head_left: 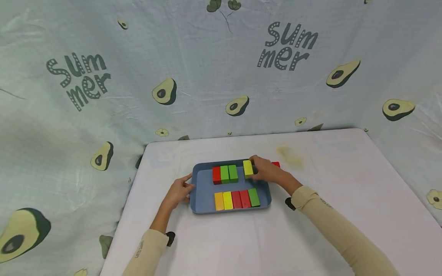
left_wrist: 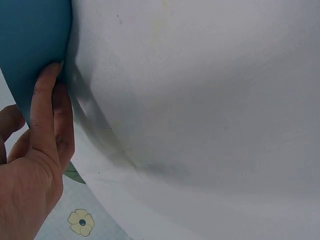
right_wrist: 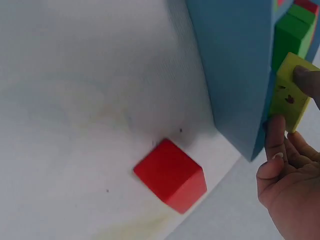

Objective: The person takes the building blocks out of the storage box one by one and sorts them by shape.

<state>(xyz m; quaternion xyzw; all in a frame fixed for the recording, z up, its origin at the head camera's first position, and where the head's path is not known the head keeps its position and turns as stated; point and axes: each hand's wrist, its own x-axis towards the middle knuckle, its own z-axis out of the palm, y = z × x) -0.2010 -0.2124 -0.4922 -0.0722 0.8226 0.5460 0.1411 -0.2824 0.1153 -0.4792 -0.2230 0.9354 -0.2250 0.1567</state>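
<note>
In the head view a blue-grey tray (head_left: 203, 195) lies on the table, with two rows of coloured blocks in it. My left hand (head_left: 179, 190) holds the tray's left edge; in the left wrist view its fingers (left_wrist: 45, 107) lie against the tray's outer wall (left_wrist: 35, 40). At the back right of the tray my right hand (head_left: 266, 168) pinches a yellow block (head_left: 248, 169) between thumb and fingers. A gap separates this block from the green block (head_left: 233, 173) to its left. Beside that stand another green block (head_left: 224, 174) and a red block (head_left: 216, 175).
Along the tray's front side run an orange block (head_left: 219, 201), a yellow one (head_left: 228, 200), two red ones and a green one (head_left: 253, 197). Outside the tray, on the table (head_left: 331, 184), sits a red block (right_wrist: 170, 172), partly behind my right hand in the head view. A patterned cloth (head_left: 207, 57) hangs behind.
</note>
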